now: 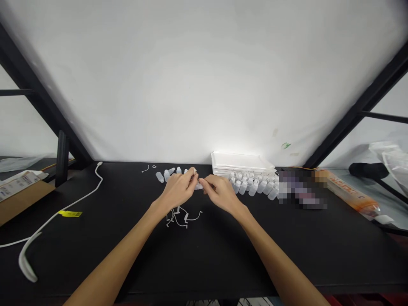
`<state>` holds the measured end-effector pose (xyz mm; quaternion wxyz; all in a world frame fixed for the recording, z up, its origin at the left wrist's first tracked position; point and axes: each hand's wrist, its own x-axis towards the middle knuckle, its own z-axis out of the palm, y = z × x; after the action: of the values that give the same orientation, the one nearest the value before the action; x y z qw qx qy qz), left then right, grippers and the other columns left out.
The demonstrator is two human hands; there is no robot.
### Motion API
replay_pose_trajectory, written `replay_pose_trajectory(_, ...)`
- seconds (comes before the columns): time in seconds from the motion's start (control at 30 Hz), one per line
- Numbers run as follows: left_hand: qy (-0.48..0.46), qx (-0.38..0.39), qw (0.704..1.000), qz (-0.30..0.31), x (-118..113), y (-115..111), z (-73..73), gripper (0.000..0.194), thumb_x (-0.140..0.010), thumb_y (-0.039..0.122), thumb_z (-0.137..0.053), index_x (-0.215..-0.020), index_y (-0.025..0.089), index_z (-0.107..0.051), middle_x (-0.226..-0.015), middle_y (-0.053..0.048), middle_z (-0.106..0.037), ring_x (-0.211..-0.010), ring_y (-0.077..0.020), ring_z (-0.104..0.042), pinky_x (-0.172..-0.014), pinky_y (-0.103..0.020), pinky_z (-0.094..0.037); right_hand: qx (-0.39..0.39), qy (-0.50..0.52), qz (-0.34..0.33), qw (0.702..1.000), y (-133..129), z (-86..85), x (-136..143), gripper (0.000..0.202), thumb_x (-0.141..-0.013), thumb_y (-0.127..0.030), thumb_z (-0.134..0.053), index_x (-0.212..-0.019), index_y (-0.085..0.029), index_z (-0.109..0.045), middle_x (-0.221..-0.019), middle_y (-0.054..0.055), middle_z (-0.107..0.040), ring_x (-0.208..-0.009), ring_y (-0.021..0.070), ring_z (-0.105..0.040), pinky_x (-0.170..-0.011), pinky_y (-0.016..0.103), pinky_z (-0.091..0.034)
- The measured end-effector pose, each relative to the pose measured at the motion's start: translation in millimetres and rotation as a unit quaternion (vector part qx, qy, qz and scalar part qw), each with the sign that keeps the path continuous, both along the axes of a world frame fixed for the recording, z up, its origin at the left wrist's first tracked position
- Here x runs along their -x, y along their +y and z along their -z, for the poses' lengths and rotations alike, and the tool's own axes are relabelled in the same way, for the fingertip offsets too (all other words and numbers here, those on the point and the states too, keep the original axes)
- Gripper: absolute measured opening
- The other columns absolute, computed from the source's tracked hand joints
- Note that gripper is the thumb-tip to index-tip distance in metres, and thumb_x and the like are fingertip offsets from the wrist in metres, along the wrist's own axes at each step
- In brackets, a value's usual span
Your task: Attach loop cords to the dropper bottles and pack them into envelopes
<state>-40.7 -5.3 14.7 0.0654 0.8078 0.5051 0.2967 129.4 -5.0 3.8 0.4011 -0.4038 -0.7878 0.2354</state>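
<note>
Both hands meet above the far middle of the black table, fingertips almost touching. My left hand [179,188] is closed in a pinch around a small translucent plastic bottle [198,186], mostly hidden by the fingers; a white tip shows above them. My right hand [220,192] is closed too, thumb against fingers, right beside the bottle; what it pinches is too small to make out. Behind my left hand are several loose bottles [160,177]. Thin white bent tubes [186,217] lie in a loose heap nearer me, below the hands.
To the right, many small capped bottles [244,187] stand and lean in a cluster before a stack of white sheets [242,161]. A white cable [72,205] with a yellow tag runs along the left, near a cardboard box [25,195]. An orange-and-clear package [350,193] lies far right.
</note>
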Motion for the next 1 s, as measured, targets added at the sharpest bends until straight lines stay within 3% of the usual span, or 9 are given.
replay_pose_trajectory(0.07,0.052,-0.021,0.998,-0.009,-1.2,0.3,3.4,0.019,-0.094,0.028,-0.035,-0.083,0.020,-0.047,-0.049,0.004,-0.044,-0.044,-0.0156,-0.040,-0.052,-0.027,-0.018,-0.063,-0.017,0.047,0.997,-0.5,-7.0,-5.1,0.032,-0.093,-0.037,-0.049,-0.068,-0.019,-0.060,-0.070,0.005,-0.065,-0.063,0.0162,-0.060,-0.057,0.028,-0.043)
replay_pose_trajectory(0.23,0.143,-0.038,0.989,-0.027,-4.7,-2.0,6.7,0.021,-0.093,0.026,-0.035,-0.087,0.018,-0.053,-0.052,-0.001,-0.053,-0.045,-0.0168,-0.046,-0.051,-0.027,-0.016,-0.031,0.096,0.029,0.994,-4.8,-16.6,-6.8,0.016,-0.086,-0.029,-0.059,-0.094,-0.019,-0.067,-0.085,0.006,-0.069,-0.061,0.0145,-0.063,-0.047,0.025,-0.043)
replay_pose_trajectory(0.37,0.175,-0.021,0.984,-0.022,-7.2,-4.7,5.5,0.025,-0.093,0.026,-0.035,-0.099,0.015,-0.057,-0.059,-0.004,-0.061,-0.049,-0.0183,-0.052,-0.052,-0.026,-0.021,-0.060,0.092,0.010,0.994,-7.7,-14.7,-0.2,0.014,-0.082,-0.021,-0.060,-0.093,-0.020,-0.069,-0.086,0.004,-0.069,-0.063,0.0132,-0.063,-0.048,0.023,-0.044)
replay_pose_trajectory(0.47,0.157,-0.018,0.987,-0.007,-8.1,-6.1,5.3,0.028,-0.094,0.027,-0.033,-0.100,0.014,-0.058,-0.057,-0.003,-0.060,-0.048,-0.0169,-0.050,-0.053,-0.026,-0.023,-0.074,0.095,0.016,0.993,-6.0,-12.0,1.1,0.013,-0.084,-0.019,-0.057,-0.086,-0.020,-0.071,-0.085,0.004,-0.068,-0.065,0.0130,-0.063,-0.050,0.023,-0.045)
replay_pose_trajectory(0.57,0.094,-0.002,0.995,0.013,-8.0,-6.9,2.7,0.033,-0.097,0.034,-0.031,-0.095,0.015,-0.058,-0.051,0.002,-0.051,-0.046,-0.0140,-0.044,-0.053,-0.026,-0.023,-0.050,0.136,0.024,0.989,-0.7,-11.1,-3.6,0.013,-0.086,-0.025,-0.059,-0.085,-0.019,-0.071,-0.086,0.005,-0.068,-0.061,0.0122,-0.062,-0.051,0.024,-0.046)
replay_pose_trajectory(0.7,-0.057,0.069,0.995,0.052,-6.7,-5.7,-3.8,0.040,-0.097,0.048,-0.034,-0.093,0.018,-0.060,-0.051,0.006,-0.040,-0.047,-0.0109,-0.039,-0.053,-0.024,-0.027,0.018,0.217,0.064,0.974,7.4,-15.6,-16.3,0.020,-0.083,-0.034,-0.064,-0.087,-0.017,-0.071,-0.084,0.006,-0.068,-0.056,0.0114,-0.060,-0.046,0.023,-0.043)
replay_pose_trajectory(0.77,-0.162,0.138,0.973,0.085,-6.0,-4.3,-5.5,0.042,-0.096,0.051,-0.035,-0.091,0.018,-0.060,-0.053,0.006,-0.036,-0.047,-0.0097,-0.036,-0.050,-0.023,-0.028,0.069,0.252,0.072,0.963,9.7,-19.5,-21.8,0.024,-0.080,-0.038,-0.067,-0.085,-0.015,-0.072,-0.078,0.006,-0.067,-0.054,0.0118,-0.059,-0.041,0.022,-0.039)
replay_pose_trajectory(0.87,-0.296,0.228,0.919,0.125,-5.5,-2.4,-5.3,0.042,-0.094,0.055,-0.039,-0.090,0.017,-0.057,-0.055,0.008,-0.028,-0.044,-0.0079,-0.033,-0.043,-0.022,-0.031,0.132,0.293,0.049,0.946,9.8,-24.5,-25.2,0.029,-0.075,-0.042,-0.072,-0.079,-0.013,-0.072,-0.074,0.006,-0.066,-0.056,0.0133,-0.060,-0.037,0.020,-0.038)
replay_pose_trajectory(1.0,-0.339,0.251,0.895,0.146,-6.0,-2.3,-4.2,0.039,-0.094,0.053,-0.043,-0.087,0.017,-0.053,-0.056,0.008,-0.026,-0.042,-0.0061,-0.033,-0.040,-0.019,-0.033,0.177,0.322,0.013,0.930,6.5,-26.7,-21.9,0.032,-0.071,-0.044,-0.074,-0.077,-0.013,-0.071,-0.073,0.005,-0.065,-0.062,0.0158,-0.065,-0.044,0.022,-0.048)
